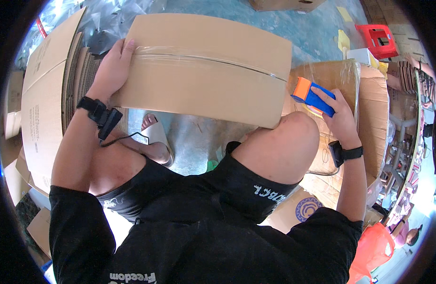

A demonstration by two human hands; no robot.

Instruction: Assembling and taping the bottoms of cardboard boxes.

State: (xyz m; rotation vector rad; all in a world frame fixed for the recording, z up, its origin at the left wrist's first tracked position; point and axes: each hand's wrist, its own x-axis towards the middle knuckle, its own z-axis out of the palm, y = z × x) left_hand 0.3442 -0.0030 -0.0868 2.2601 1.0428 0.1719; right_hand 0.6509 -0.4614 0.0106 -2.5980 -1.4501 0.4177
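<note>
A brown cardboard box point(213, 90) rests across my knees, its long seam running left to right. Clear tape point(166, 51) lies along the left part of that seam. My left hand point(115, 68) is closed on the box's left end, with some fingers hidden against the side. To the right of the box, my right hand point(340, 108) grips a blue and orange tape dispenser point(313, 97). The dispenser's orange end points toward the box and stands slightly apart from it. Part of a tape roll shows under the dispenser.
Flattened cardboard sheets point(47, 90) stand stacked at the left. An opened carton point(373, 109) stands by my right arm. A red plastic stool point(379, 41) is at the far right, with clear plastic sheeting point(97, 23) at the far left. Another person point(409, 235) is at the right rim.
</note>
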